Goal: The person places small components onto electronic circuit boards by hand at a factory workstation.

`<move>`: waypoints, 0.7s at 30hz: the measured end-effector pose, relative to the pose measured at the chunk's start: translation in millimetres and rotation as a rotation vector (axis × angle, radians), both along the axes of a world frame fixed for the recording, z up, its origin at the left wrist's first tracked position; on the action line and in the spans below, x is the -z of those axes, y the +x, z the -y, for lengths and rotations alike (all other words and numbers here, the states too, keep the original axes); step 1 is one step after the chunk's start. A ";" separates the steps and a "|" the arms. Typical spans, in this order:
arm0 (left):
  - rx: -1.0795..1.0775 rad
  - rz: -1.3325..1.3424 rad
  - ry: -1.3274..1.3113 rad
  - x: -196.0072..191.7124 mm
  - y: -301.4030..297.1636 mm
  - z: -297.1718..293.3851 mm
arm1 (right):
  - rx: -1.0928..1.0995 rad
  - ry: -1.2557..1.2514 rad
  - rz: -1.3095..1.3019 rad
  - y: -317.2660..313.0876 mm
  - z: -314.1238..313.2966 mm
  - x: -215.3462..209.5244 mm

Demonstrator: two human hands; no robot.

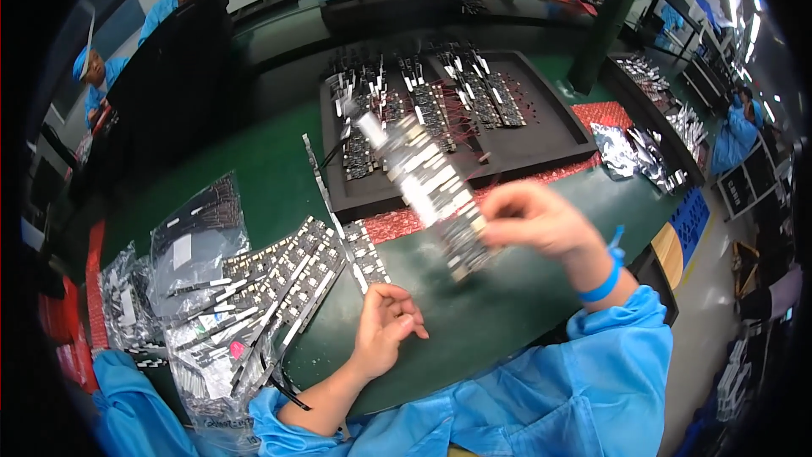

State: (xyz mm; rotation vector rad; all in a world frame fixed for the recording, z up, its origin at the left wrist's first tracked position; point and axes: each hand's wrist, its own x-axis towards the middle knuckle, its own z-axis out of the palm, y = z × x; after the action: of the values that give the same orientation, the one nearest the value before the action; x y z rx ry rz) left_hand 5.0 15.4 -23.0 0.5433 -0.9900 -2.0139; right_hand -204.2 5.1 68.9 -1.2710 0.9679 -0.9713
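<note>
My right hand (541, 224) pinches the edge of a long, narrow circuit board (433, 195) between thumb and fingers. Motion smears the board, which is raised and tilted over the green table, its far end in front of the black foam tray (541, 148). My left hand (385, 332) hovers low over the near table, fingers loosely curled with the thumb apart and nothing visible in them. Just beyond it lies another circuit board (365, 252), beside a fanned stack of similar boards (296, 275). Rows of boards with white labels and thin wires (431, 110) fill much of the tray.
Clear plastic bags (199, 233) hold boards at the left. Red bubble wrap (397, 224) runs along the tray's near edge. Silvery bagged parts (616, 150) lie at the right, near a green post (605, 30). Several people in blue work beyond the table.
</note>
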 end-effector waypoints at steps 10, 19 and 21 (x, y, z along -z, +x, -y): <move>0.243 0.302 -0.162 4.4 0.2 0.4 | 0.256 -0.183 -0.119 -104.2 59.9 -88.9; 0.311 0.330 -0.197 8.3 -1.1 1.9 | 0.539 0.018 -0.119 -154.9 127.9 -68.7; 0.321 0.346 -0.229 4.7 -0.4 0.1 | 0.503 0.097 -0.130 -164.9 132.1 -34.1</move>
State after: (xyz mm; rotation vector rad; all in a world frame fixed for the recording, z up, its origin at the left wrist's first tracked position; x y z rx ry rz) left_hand 4.6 15.3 -27.6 0.6526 -1.5824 -2.0823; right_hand -369.1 -127.0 103.0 -1.0370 1.4613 -1.2163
